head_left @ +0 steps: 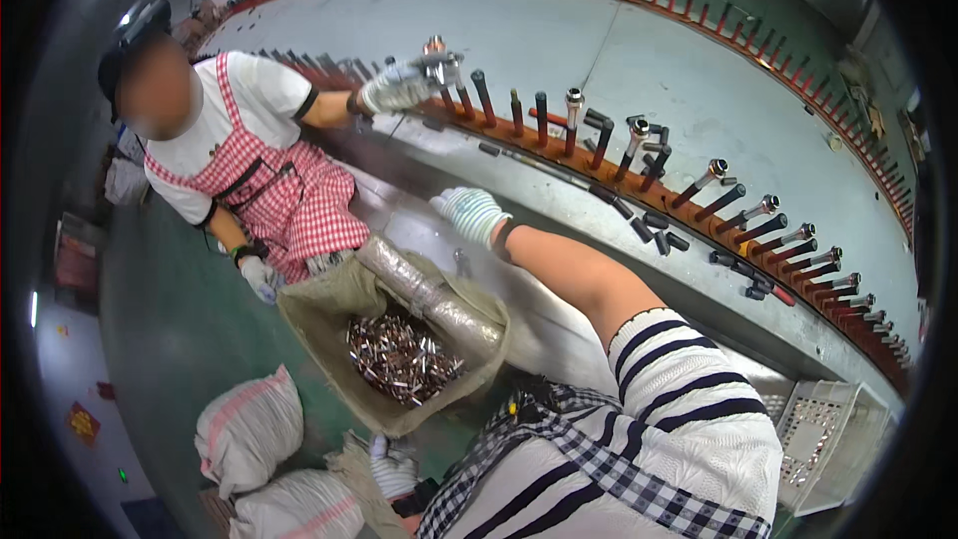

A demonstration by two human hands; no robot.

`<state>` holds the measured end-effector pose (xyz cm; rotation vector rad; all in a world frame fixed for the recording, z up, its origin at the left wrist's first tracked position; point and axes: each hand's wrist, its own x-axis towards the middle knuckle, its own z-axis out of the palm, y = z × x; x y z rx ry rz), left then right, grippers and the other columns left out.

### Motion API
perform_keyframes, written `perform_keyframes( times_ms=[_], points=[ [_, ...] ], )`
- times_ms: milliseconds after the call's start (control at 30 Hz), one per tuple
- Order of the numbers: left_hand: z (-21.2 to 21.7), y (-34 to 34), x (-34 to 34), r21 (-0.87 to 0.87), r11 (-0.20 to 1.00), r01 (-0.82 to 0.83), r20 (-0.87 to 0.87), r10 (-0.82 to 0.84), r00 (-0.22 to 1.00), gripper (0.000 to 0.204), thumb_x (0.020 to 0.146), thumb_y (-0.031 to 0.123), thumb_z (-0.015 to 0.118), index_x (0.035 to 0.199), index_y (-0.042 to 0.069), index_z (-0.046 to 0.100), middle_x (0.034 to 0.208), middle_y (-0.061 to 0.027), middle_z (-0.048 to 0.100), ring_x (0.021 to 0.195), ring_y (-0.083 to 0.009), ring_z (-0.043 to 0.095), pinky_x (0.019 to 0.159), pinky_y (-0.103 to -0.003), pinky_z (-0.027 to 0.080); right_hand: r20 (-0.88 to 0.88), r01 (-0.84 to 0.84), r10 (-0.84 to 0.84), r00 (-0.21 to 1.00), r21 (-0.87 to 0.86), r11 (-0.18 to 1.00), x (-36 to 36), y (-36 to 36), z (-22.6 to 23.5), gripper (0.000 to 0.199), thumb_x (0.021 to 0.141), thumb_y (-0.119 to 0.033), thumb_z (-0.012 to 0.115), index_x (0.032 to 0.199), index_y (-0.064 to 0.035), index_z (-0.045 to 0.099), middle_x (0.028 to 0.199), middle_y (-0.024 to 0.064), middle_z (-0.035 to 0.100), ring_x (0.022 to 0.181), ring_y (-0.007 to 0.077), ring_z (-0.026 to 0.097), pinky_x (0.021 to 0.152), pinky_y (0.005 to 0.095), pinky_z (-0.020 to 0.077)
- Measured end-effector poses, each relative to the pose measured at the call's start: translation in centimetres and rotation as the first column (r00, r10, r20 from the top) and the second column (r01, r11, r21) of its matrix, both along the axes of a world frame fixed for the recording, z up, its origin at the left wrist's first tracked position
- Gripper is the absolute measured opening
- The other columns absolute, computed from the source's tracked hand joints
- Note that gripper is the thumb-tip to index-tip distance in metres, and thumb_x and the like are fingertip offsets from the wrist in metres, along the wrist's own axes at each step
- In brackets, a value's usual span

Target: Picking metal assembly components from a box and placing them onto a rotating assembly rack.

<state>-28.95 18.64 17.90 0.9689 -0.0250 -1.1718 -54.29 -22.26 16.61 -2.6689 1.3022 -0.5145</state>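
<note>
My right hand (471, 215), in a white glove with pale green stripes, reaches out beside the long bench. Its fingers look loosely extended, with nothing visible in them. Low in the view, my left hand (394, 469), gloved alike, hangs beside the near side of a cloth-lined bin (311, 324); its thumb stands away from the fingers and I see nothing held. Inside the bin are many small shiny metal pieces (399, 359). A thick roll in clear wrap (434, 291) lies across the bin's far side. A small grey metal piece (462, 262) lies below my right hand.
Dark upright pegs (541, 118) line the bench edge, several carrying metal fittings (574, 100); loose black tubes (641, 230) lie along it. A co-worker (289, 180) stands left, one gloved hand (399, 88) at a metal fitting. White sacks (249, 429) and a plastic crate (828, 444) stand nearby.
</note>
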Motion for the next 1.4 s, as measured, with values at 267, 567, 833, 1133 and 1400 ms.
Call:
perform_keyframes(
  times_ms=[267,567,833,1133,1400],
  points=[
    [0.2,-1.6,0.0,0.101,0.993,-0.060,-0.046,0.065,0.997,0.037,0.077,0.005,0.063,0.114,0.005,0.055,0.113,-0.0103,0.060,0.104,-0.0269,0.057,0.092,-0.045,0.045,-0.083,-0.065,0.096,0.992,0.320,0.945,5.2,5.6,-12.0,0.042,0.087,-0.018,0.045,0.128,-0.0123,0.045,0.133,0.0174,0.041,0.120,0.0347,0.042,0.095,0.0445,0.0408],
    [0.6,-2.9,-1.8,0.075,0.993,-0.087,-0.063,0.091,0.994,0.038,0.079,0.006,0.061,0.116,0.006,0.055,0.118,-0.0122,0.058,0.107,-0.0295,0.056,0.091,-0.049,0.046,0.740,-0.250,-0.163,0.652,0.412,0.876,8.1,6.1,-7.1,0.041,0.063,-0.002,0.061,0.104,-0.0050,0.059,0.123,0.0215,0.049,0.110,0.0373,0.048,0.095,0.0405,0.0408],
    [0.2,-2.0,-0.8,0.066,0.995,-0.080,-0.046,0.083,0.996,0.030,0.080,0.006,0.060,0.109,0.005,0.055,0.112,-0.0127,0.059,0.102,-0.0292,0.056,0.090,-0.048,0.046,0.942,0.473,-0.214,0.259,0.069,0.878,1.6,-2.3,7.9,0.075,0.074,-0.017,0.068,0.135,-0.0026,0.027,0.135,0.0214,0.033,0.127,0.0348,0.032,0.106,0.0423,0.0268],
    [0.0,-1.1,-0.4,0.087,0.989,-0.120,-0.058,0.125,0.990,0.023,0.079,0.010,0.063,0.101,0.005,0.057,0.106,-0.0116,0.061,0.095,-0.0274,0.059,0.083,-0.045,0.050,0.998,0.190,0.047,-0.043,-0.038,0.981,-0.4,-10.6,14.1,0.027,0.084,0.002,0.058,0.110,-0.0035,0.054,0.099,0.0056,0.060,0.092,0.0122,0.054,0.080,0.0248,0.0445],
    [-1.8,-1.7,0.2,0.083,0.995,-0.063,-0.128,0.074,0.989,0.027,0.078,0.009,0.064,0.103,0.005,0.058,0.105,-0.0101,0.063,0.093,-0.0267,0.060,0.084,-0.044,0.049,0.886,0.642,0.097,-0.453,0.250,0.725,-5.4,-2.7,9.0,0.044,0.087,-0.002,0.054,0.129,-0.0067,0.040,0.120,0.0122,0.047,0.110,0.0204,0.046,0.093,0.0321,0.0387]
  ],
)
